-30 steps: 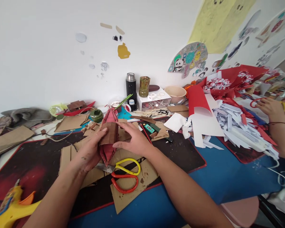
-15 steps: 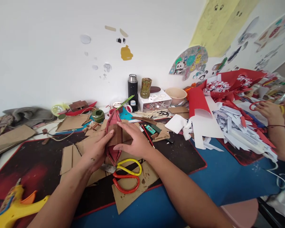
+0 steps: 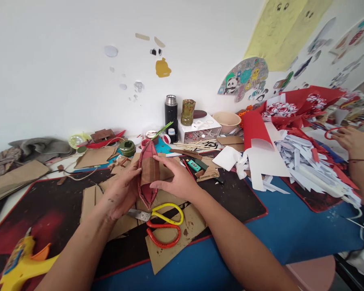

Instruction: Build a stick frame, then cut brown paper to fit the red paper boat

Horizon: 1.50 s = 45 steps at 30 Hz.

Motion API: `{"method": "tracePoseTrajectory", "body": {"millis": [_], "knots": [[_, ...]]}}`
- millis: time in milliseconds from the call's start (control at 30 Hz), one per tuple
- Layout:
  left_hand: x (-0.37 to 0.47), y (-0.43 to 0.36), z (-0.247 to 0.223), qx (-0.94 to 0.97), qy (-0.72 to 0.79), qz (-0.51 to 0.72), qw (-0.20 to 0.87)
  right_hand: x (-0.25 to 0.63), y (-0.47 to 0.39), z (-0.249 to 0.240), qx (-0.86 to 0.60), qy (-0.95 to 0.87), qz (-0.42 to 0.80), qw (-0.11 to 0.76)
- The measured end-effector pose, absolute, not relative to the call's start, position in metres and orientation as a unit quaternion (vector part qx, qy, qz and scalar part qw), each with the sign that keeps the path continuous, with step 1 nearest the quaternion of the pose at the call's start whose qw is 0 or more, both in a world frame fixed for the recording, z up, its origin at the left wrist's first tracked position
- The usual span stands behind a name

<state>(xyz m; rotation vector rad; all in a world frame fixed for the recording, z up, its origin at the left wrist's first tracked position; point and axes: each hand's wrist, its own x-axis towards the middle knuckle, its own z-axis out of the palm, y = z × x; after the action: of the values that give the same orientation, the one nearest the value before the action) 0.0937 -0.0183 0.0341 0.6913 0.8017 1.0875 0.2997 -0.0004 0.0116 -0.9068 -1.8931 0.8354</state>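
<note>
A small red cardboard boat [image 3: 148, 194] with a brown curved cover [image 3: 150, 170] across its middle is held upright, its pointed ends toward and away from me. My left hand [image 3: 123, 192] grips its left side, with the thumb at the rim. On the other side, my right hand [image 3: 174, 178] holds the right edge between thumb and fingers. Scissors [image 3: 166, 224] with one yellow and one red handle lie just below the boat, over brown cardboard [image 3: 157, 256].
A yellow glue gun [image 3: 24, 262] lies at lower left. Behind are a black thermos [image 3: 171, 115], a green jar [image 3: 127, 148] and a white box [image 3: 200, 131]. White paper strips [image 3: 306, 161] pile up at right, near another person's hand [image 3: 352, 141].
The boat has tilted so that more of its inside and brown cover shows. My left hand has shifted lower along its side, and the view has moved slightly left.
</note>
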Motion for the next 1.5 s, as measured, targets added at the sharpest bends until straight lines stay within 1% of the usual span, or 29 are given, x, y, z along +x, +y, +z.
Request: {"method": "tracePoseTrajectory", "body": {"millis": [233, 667, 833, 1033, 1300, 1500], "knots": [[0.096, -0.018, 0.029, 0.294, 0.405, 0.526, 0.688, 0.3, -0.001, 0.012, -0.363, -0.758, 0.353, 0.411], [0.107, -0.023, 0.025, 0.346, 0.422, 0.516, 0.661, 0.295, -0.002, 0.009, -0.382, -0.758, 0.337, 0.407], [0.105, -0.02, 0.022, 0.312, 0.456, 0.524, 0.648, 0.293, -0.002, 0.008, -0.375, -0.756, 0.337, 0.417], [0.097, -0.01, 0.023, 0.241, 0.412, 0.551, 0.685, 0.293, 0.001, 0.005, -0.365, -0.71, 0.379, 0.467], [0.087, -0.008, 0.025, 0.233, 0.343, 0.548, 0.727, 0.293, 0.002, 0.001, -0.362, -0.709, 0.384, 0.468], [0.092, -0.009, 0.026, 0.225, 0.351, 0.568, 0.709, 0.291, 0.003, -0.001, -0.378, -0.691, 0.379, 0.487]]}}
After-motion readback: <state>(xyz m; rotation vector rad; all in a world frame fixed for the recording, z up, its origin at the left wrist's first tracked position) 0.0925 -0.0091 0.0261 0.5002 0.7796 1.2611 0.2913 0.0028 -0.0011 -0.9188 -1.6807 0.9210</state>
